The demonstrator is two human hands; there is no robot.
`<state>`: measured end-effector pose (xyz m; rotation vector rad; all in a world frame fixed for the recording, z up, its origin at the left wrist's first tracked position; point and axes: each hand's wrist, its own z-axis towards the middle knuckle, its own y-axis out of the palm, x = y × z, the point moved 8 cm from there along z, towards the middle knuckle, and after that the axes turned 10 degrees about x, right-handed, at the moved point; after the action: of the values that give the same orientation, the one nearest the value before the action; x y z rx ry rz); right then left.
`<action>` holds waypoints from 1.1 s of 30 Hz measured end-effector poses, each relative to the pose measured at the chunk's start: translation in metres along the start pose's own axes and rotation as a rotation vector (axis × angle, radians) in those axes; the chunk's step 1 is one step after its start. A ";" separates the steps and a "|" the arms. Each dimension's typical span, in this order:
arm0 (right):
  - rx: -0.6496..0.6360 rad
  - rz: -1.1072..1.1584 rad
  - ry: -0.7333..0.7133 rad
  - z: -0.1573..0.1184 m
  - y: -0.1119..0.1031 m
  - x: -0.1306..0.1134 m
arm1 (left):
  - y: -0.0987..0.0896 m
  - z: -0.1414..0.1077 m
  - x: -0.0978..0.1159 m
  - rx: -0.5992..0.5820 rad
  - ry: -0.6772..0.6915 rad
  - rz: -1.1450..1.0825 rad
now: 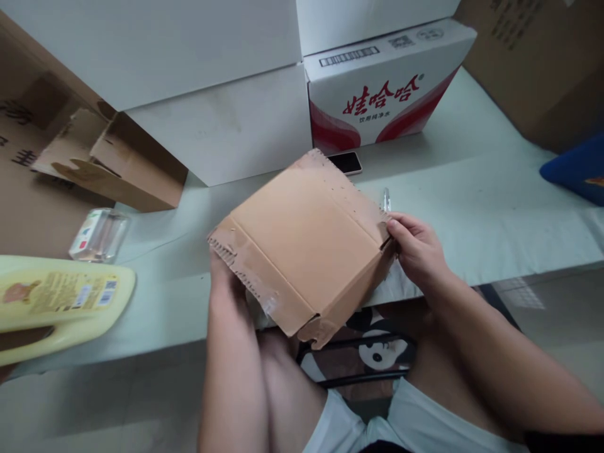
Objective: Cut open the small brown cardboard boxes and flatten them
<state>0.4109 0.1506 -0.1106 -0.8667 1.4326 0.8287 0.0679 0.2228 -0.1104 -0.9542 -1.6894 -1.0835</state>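
A brown piece of cardboard [306,233] with torn, ragged edges and folded flaps is held up, tilted, over the front edge of the table. At its right corner, my right hand [418,248] pinches the edge between thumb and fingers. My left hand [226,274] supports the left edge from below; its fingers are hidden behind the cardboard. Just beyond my right fingertips, a small clear, shiny object [387,199] lies on the table. Behind the cardboard, a dark-screened phone [348,163] is partly covered.
White cartons [221,126] and a red-and-white water carton [377,100] stand at the back of the table [491,214]. To the left are an open brown box [141,167], a clear labelled container [100,236] and a yellow jug [70,302]. A blue object [578,170] sits at right.
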 end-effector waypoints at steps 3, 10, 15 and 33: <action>0.068 -0.112 -0.066 0.002 -0.006 -0.004 | 0.001 -0.008 0.007 -0.002 -0.006 -0.101; 0.079 -0.066 -0.093 0.007 -0.004 0.002 | -0.015 0.000 0.016 0.146 0.074 -0.156; -0.364 0.039 0.206 -0.015 0.031 0.021 | -0.016 0.003 0.013 0.195 0.033 -0.175; 0.574 0.035 0.148 -0.014 -0.162 -0.034 | 0.007 -0.001 0.013 0.006 -0.165 -0.336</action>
<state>0.5482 0.0631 -0.0754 -0.4686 1.6998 0.3439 0.0703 0.2262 -0.0962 -0.7905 -2.0391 -1.2420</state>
